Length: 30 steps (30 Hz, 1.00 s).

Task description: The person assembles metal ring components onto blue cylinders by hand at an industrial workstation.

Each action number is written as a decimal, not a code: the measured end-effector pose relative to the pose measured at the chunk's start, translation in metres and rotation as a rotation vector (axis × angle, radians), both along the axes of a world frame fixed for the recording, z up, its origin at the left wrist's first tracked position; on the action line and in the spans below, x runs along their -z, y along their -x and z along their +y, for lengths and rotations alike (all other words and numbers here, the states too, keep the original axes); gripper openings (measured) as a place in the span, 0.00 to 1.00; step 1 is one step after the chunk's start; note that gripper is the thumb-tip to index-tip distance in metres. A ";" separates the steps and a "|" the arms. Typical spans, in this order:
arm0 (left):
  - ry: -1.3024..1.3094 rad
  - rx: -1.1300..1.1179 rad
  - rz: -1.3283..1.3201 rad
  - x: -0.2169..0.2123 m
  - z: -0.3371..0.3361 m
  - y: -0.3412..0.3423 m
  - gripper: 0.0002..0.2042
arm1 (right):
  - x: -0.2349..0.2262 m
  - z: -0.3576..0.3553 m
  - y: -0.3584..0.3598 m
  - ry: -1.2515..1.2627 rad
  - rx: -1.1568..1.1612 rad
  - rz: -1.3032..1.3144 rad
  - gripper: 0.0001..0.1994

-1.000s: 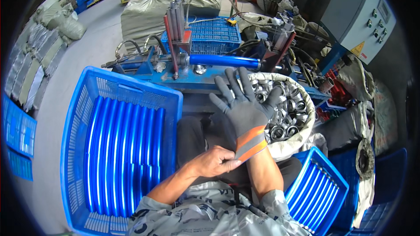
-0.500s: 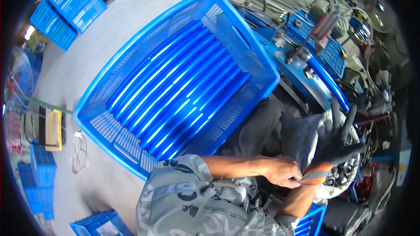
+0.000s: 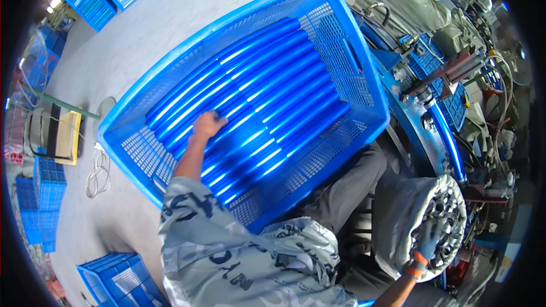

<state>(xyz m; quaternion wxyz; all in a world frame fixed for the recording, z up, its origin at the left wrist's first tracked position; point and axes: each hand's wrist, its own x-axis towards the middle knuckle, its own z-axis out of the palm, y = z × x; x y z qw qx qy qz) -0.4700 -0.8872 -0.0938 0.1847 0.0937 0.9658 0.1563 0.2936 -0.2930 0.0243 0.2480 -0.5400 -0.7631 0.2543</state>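
My bare left hand (image 3: 209, 126) is over the shiny blue tubes (image 3: 284, 79) that lie side by side in a large blue plastic crate (image 3: 372, 74). Its fingers are curled down at the tubes' near-left part; whether they grip one is not clear. At the right, my right hand (image 3: 431, 245), in a dark glove with an orange cuff, reaches into an open pale sack (image 3: 392, 222). Small shiny metal parts (image 3: 446, 207) fill the sack's mouth and partly hide the gloved fingers, so their grip cannot be made out.
Beyond the sack stands a blue bench (image 3: 412, 131) with a clamp-like device and a blue tube (image 3: 446, 136) on it. More blue crates (image 3: 91, 0) are at the far left, another crate (image 3: 119, 278) at the near left. A coiled white cable (image 3: 98, 176) lies on the floor.
My left hand has let go of the right glove's cuff and moved left over the tubes. My right hand, spread in the air before, has come down into the sack.
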 end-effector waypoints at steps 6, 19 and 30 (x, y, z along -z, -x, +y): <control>0.153 0.279 -0.276 0.048 -0.056 -0.074 0.52 | 0.027 0.003 0.023 -0.189 -0.382 -0.573 0.32; -0.005 0.502 -0.526 0.031 0.020 -0.155 0.50 | -0.089 -0.029 0.013 -0.114 -0.441 -0.319 0.25; -0.542 1.071 0.069 -0.274 0.390 -0.358 0.36 | -0.071 -0.031 -0.039 0.540 0.001 1.220 0.17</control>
